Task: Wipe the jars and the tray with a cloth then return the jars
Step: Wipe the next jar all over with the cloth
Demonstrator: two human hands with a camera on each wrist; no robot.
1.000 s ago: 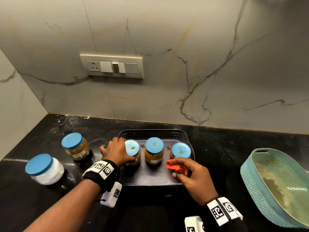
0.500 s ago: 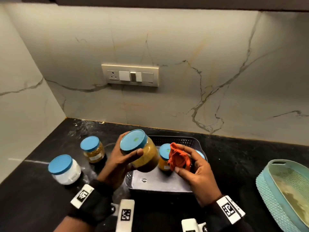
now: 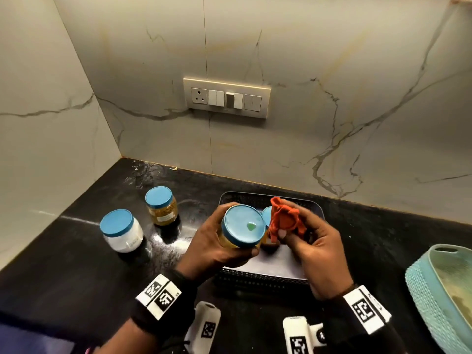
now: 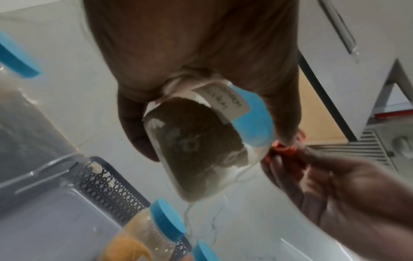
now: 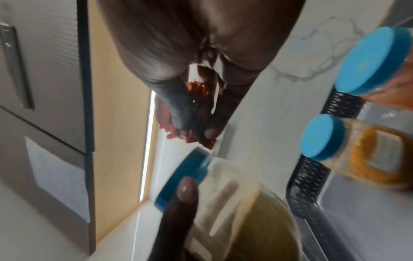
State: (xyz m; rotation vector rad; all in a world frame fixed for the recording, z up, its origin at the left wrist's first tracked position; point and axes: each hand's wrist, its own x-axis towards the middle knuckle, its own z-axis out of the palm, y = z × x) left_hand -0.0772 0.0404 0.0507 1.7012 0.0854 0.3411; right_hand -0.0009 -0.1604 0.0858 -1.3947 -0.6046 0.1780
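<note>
The left hand (image 3: 217, 249), now gripping the blue-lidded glass jar (image 3: 242, 229) lifted off the dark plastic tray (image 3: 268, 272), is tilting it toward the bunched orange cloth (image 3: 283, 218) the right hand (image 3: 316, 254) is pinching, apparently starting that jar's wipe.

black wristbands (image 3: 163, 306) (square-coded white tags), bare forearms

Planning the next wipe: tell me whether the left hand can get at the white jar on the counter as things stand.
Probably not yet: the left hand already has its grip full with the lifted jar. The path to the white jar itself looks open across the counter.
</note>
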